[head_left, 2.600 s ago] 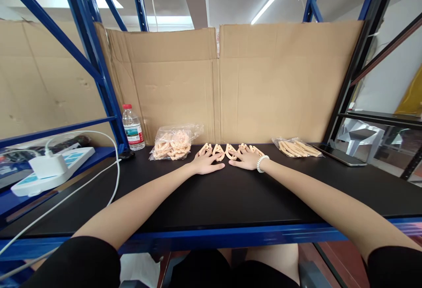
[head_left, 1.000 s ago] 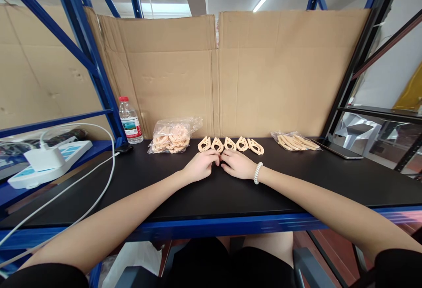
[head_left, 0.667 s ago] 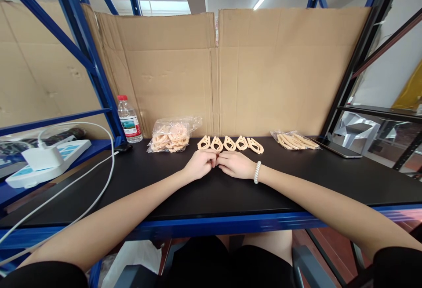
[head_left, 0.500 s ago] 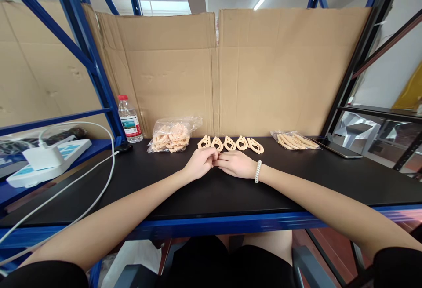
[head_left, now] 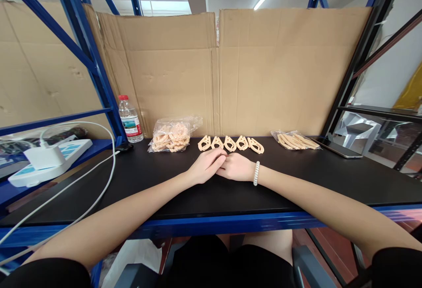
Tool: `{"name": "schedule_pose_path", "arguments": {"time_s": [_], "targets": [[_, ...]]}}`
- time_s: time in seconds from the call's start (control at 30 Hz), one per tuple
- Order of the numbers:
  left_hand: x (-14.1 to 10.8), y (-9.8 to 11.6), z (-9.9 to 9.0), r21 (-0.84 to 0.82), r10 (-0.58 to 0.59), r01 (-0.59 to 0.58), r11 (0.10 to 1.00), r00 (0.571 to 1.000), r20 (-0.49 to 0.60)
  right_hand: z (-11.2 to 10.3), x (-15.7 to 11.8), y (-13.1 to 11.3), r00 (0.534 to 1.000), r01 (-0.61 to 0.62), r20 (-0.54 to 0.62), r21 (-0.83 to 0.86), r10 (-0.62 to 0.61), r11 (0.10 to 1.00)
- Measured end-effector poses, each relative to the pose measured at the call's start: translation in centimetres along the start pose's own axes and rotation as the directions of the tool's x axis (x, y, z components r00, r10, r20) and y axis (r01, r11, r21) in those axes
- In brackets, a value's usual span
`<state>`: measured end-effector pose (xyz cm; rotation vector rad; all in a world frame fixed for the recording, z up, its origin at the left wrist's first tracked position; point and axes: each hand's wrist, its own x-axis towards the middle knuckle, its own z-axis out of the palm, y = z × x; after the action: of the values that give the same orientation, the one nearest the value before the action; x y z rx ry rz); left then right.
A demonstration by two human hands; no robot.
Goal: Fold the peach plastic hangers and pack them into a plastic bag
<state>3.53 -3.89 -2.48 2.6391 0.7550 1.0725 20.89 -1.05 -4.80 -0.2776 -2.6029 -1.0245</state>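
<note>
On the black tabletop (head_left: 184,202) my two hands rest together. My left hand (head_left: 206,165) lies with its fingers closed together over the fingertips of my right hand (head_left: 237,167). The right hand's fingers are curled and partly hidden beneath the left. No object shows in either hand. Just beyond them stands a row of several beige loop-shaped plastic clips (head_left: 230,144); my fingers are close to the middle ones but hold none. A pale beaded band (head_left: 256,173) circles my right wrist.
At the back left are a clear bag of beige pieces (head_left: 171,136) and a water bottle (head_left: 129,121). A bag of long beige pieces (head_left: 295,140) and a phone (head_left: 341,148) lie to the right. Cardboard (head_left: 283,72) walls the back. A white cable (head_left: 110,173) loops at left.
My left hand has moved slightly right and its fingers now lie over my right hand's. The right hand has drawn slightly nearer and curled. The clips and bags are unmoved.
</note>
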Motion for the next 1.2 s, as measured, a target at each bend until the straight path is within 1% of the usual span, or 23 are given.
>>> {"name": "schedule_pose_path", "arguments": {"time_s": [0.23, 0.5, 0.63, 0.83, 1.0, 1.2], "targets": [[0.0, -0.2, 0.1, -0.021, 0.023, -0.023, 1.000, 1.000, 0.014, -1.0, 0.4, -0.2, 0.992, -0.004, 0.128, -0.011, 0.006, 1.000], [0.1, -0.6, 0.3, -0.045, 0.012, -0.012, 0.999, 1.000, 0.014, -1.6, 0.7, -0.2, 0.978, -0.013, 0.207, -0.023, 0.017, 1.000], [0.1, -0.6, 0.3, -0.043, 0.014, -0.014, 0.999, 1.000, 0.017, -1.6, 0.6, -0.2, 0.978, -0.017, 0.209, -0.020, 0.021, 1.000], [0.1, -0.4, 0.3, -0.074, 0.001, 0.001, 0.997, 1.000, 0.021, -0.9, 0.3, -0.2, 0.986, -0.030, 0.164, -0.005, 0.030, 1.000], [0.0, -0.7, 0.5, -0.071, 0.005, -0.005, 0.998, 1.000, 0.006, -0.6, 0.2, -0.1, 0.990, -0.032, 0.138, 0.006, 0.031, 0.999], [0.0, -0.6, 0.4, -0.065, 0.016, -0.016, 0.998, 1.000, -0.005, -0.7, 0.3, -0.1, 0.980, -0.074, 0.185, 0.018, 0.070, 0.997]]}}
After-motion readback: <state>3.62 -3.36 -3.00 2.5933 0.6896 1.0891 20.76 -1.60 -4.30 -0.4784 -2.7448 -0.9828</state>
